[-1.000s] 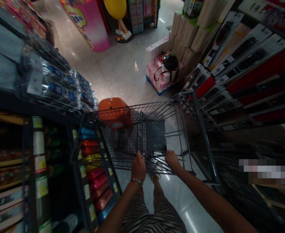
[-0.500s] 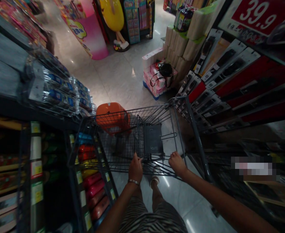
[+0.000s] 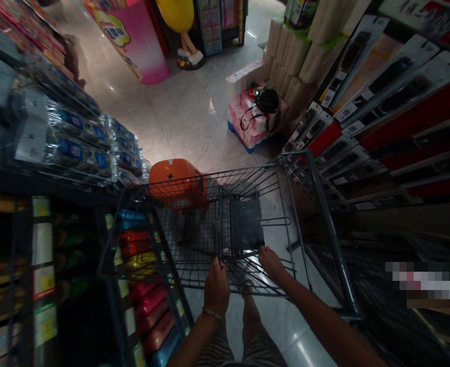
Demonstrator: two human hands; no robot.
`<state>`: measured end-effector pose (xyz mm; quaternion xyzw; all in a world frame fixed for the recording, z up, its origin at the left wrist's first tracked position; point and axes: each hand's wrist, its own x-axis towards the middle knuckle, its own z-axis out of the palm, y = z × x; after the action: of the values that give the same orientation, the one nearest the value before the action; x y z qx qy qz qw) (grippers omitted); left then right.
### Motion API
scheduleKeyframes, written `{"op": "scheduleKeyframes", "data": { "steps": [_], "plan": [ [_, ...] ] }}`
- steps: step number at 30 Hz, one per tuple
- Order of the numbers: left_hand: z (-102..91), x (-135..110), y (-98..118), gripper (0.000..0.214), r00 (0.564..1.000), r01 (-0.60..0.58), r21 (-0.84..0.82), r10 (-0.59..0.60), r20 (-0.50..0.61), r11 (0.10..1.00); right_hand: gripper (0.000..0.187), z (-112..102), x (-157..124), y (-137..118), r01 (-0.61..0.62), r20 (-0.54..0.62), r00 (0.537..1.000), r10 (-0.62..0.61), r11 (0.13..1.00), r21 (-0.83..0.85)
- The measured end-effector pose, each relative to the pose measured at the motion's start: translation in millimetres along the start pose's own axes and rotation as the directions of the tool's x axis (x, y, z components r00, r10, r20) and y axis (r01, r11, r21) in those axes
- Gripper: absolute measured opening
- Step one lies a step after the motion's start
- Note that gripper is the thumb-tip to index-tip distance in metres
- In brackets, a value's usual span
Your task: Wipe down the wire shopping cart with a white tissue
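Observation:
A dark wire shopping cart [image 3: 286, 293] stands sideways in front of me, its handle bar [image 3: 330, 224] on the right. My left hand [image 3: 216, 285], with a bracelet at the wrist, is closed around the wire of the cart's near side. Farther right, my right hand [image 3: 273, 262] is also closed on the cart's wire, close to the grey child-seat panel [image 3: 246, 224]. The fingertips of both hands are partly hidden. An orange box-shaped item [image 3: 175, 176] shows through the far side of the basket, toward its left end; whether it lies inside or behind the cart I cannot tell.
Shelves with colourful packages [image 3: 148, 300] border the left, below hanging blue packs [image 3: 81, 137]. Packaged goods hang on a rack [image 3: 401, 86] at right. Ahead, pink packs [image 3: 248, 117] with a black bag [image 3: 267, 101] sit on a blue pallet, near a pink display stand [image 3: 144, 46].
The cart's handle end has swung right and nearer to me. My right hand has shifted left along the wire toward the seat panel, and my left hand sits slightly lower.

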<state>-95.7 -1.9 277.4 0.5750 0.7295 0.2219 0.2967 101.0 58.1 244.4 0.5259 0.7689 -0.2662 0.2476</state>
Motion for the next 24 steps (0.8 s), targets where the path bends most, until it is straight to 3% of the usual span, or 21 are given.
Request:
{"op": "scheduleKeyframes", "data": {
  "steps": [4,9,12,15,19,24],
  "plan": [
    [-3.5,-1.8,-1.7,0.037,0.999,-0.036,-0.023,0.037,0.04,0.999,0.03,-10.8,12.3,0.7,-0.04,-0.005,0.999,0.041,0.996,0.073],
    [-16.4,-1.2,-2.2,0.035,0.987,-0.069,-0.039,0.074,0.142,0.997,0.04,-58.2,8.0,21.5,-0.099,-0.143,0.982,0.12,0.985,0.144],
    [-28.1,5.1,-0.8,0.041,0.982,-0.136,-0.037,0.139,0.124,0.99,0.039,-82.2,-9.1,46.6,-0.143,-0.345,0.921,0.181,0.981,0.132],
    [-37.0,18.2,2.8,0.053,0.981,-0.175,-0.024,0.177,0.082,0.984,0.037,-86.0,-22.3,70.0,-0.148,-0.521,0.84,0.151,0.988,0.048],
    [-35.8,39.9,9.4,0.062,0.982,-0.185,-0.04,0.187,0.031,0.982,0.038,-71.0,-17.9,78.7,-0.073,-0.492,0.87,0.021,0.993,-0.088],
    [-24.2,51.0,12.3,0.071,0.987,-0.159,-0.112,0.155,-0.045,0.981,0.033,-63.3,12.6,59.5,-0.077,-0.323,0.946,0.028,0.987,-0.138]
  ]
}}
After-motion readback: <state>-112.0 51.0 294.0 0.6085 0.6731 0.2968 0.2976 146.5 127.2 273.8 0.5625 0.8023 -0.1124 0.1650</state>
